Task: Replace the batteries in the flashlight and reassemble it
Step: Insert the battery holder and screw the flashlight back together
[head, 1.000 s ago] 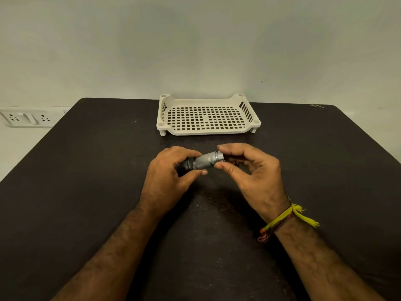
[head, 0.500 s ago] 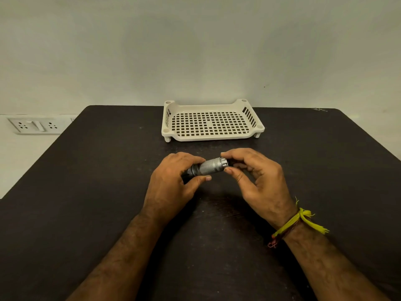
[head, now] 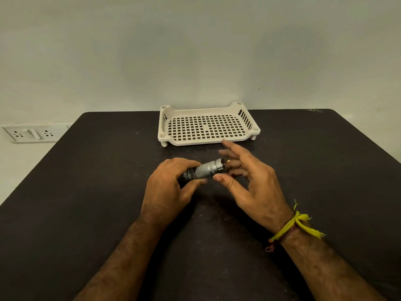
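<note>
Currently the flashlight (head: 206,170) is held just above the middle of the table (head: 86,192), short of the tray (head: 209,127) that stands at the far edge. The left hand (head: 171,187) is clamped on the dark end of the body, thumb below and fingers over the top, so that the barrel is kept nearly level and steady. The silver end is thereby presented toward the right hand (head: 249,183).

The right hand is spread apart, with the thumb just beside the lower rim of the silver end and the fingers fanned behind it. Nothing is gripped by it; whether a fingertip touches the end cannot be told. A small pale object is visible at the open-looking end, but it is too small to be identified.

The grip arrangement suggests 1 hand as a fixture and 1 hand as the working tool, as needed for twisting a cap or drawing out a cell. The tray is empty and is judged to be meant for loose parts. No spare batteries are seen on the table. The task is judged to be at an early stage, with disassembly in hand.

A yellow thread (head: 297,224) is worn on the right wrist.
</note>
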